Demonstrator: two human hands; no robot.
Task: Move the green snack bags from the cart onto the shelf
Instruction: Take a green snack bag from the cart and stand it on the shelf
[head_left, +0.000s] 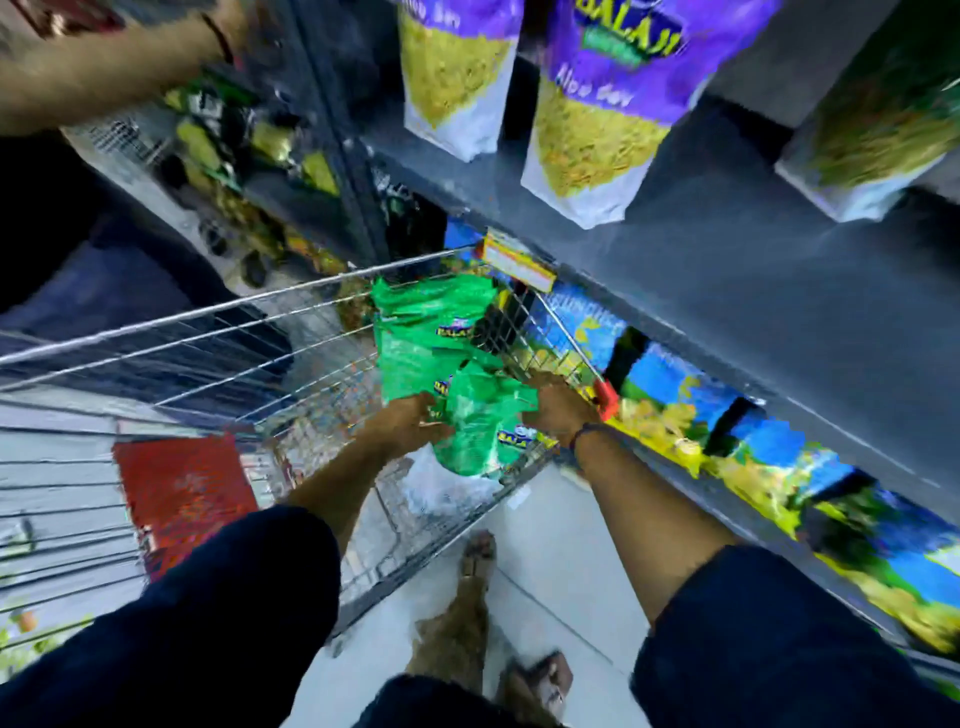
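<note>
Several green snack bags (431, 332) lie piled in the right end of a wire shopping cart (218, 317). Both my hands reach down into the cart. My left hand (410, 421) grips the left edge of the nearest green bag (480, 426), and my right hand (558, 408) holds its right side. That bag is lifted a little above the pile and tilted. The grey shelf (727, 260) runs diagonally to the right of the cart, with free surface between the standing packs.
Purple-and-yellow snack packs (602, 114) stand on the grey shelf. Blue and yellow packs (753, 447) fill the lower shelf beside the cart. Another person's arm (104, 57) reaches in at the top left. A red panel (182, 493) is on the cart. My feet (478, 561) stand on white floor.
</note>
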